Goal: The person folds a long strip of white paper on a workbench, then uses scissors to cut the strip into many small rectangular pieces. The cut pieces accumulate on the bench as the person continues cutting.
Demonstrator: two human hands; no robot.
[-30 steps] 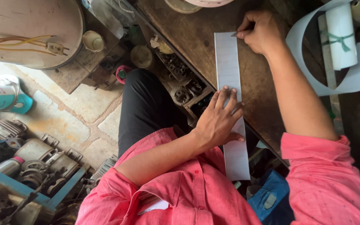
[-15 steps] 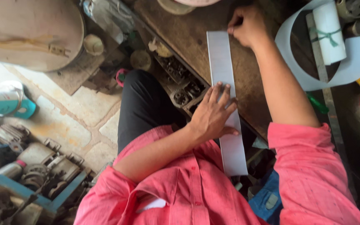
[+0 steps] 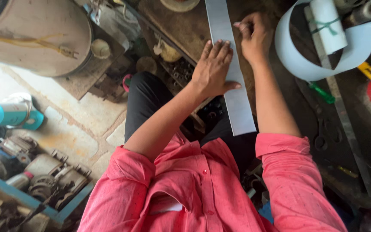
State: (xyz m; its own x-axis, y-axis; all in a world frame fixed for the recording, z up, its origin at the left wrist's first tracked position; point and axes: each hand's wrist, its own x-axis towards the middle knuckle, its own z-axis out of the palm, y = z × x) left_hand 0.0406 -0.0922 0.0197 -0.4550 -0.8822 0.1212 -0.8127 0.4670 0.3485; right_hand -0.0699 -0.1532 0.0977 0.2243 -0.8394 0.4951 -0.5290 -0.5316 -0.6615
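Marking step in hand: left hand (image 3: 214, 68) pressed flat on pale strip (image 3: 230, 73) along worktop (image 3: 185, 25); right hand (image 3: 254, 36), at one o'clock, pinched a small marker. Next: steady hold, straight stroke.

Left hand (image 3: 214, 68) lies flat, fingers spread; right hand (image 3: 254, 36) curled.

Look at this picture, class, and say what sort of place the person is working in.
Probably a small repair workshop. The left hand presses a long pale strip flat on a worn, stained workbench while the right hand marks it; old motor parts lie in a blue tray on the floor.
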